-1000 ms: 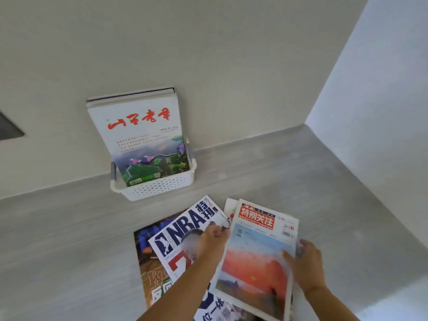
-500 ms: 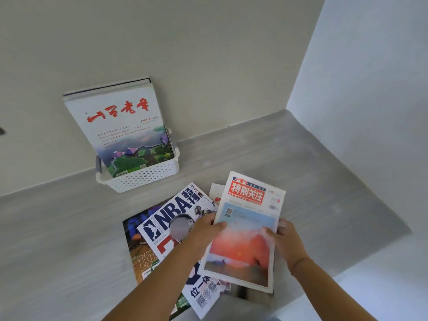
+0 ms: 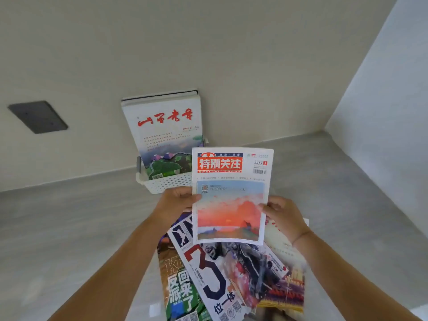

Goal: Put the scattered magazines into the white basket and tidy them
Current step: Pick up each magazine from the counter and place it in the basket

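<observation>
A magazine with a red title block and a sunset cover [image 3: 230,195] is held upright in the air by both hands. My left hand [image 3: 176,201] grips its left edge and my right hand [image 3: 281,213] grips its right edge. Behind it the white basket [image 3: 166,184] stands against the back wall, with a white magazine with red brush script [image 3: 163,133] and others standing in it. Below the held magazine lie the NBA magazine [image 3: 217,281], a green-covered magazine [image 3: 177,290] under it and a pale magazine [image 3: 286,256] at the right.
The grey counter [image 3: 69,228] ends at the beige back wall and a white side wall [image 3: 389,112] on the right. A dark grey plate [image 3: 38,117] is set in the back wall at left.
Both hands have lifted the sunset magazine off the pile and raised it upright toward the basket. The view has shifted, so the basket sits more central.
</observation>
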`<state>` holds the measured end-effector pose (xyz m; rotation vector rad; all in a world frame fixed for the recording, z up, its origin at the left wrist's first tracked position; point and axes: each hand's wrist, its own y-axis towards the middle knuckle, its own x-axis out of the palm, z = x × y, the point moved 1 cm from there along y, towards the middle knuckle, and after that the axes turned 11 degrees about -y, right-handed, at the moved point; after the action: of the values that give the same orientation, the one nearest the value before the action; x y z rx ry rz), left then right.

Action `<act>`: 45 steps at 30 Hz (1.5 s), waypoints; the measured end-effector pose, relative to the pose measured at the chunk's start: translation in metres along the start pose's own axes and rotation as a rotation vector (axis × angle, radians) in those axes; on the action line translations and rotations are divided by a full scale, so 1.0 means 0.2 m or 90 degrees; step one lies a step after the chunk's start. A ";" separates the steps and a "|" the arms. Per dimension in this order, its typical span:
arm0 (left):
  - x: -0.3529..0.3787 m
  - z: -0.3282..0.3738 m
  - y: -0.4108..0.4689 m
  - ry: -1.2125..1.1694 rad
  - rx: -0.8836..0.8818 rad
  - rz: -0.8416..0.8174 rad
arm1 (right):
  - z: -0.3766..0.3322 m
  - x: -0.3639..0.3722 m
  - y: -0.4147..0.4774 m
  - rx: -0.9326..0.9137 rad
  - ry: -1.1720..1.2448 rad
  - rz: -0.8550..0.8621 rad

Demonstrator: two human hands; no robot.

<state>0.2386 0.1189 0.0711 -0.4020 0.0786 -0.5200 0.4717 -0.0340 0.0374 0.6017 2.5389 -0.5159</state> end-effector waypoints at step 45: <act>-0.78 0.19 0.68 0.069 0.108 0.406 | -0.73 0.59 0.97 -0.058 -0.148 0.089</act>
<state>0.1731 0.3179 0.0489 -0.1649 0.2553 0.0824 0.4221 0.2306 0.0472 0.6404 2.2698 -0.3937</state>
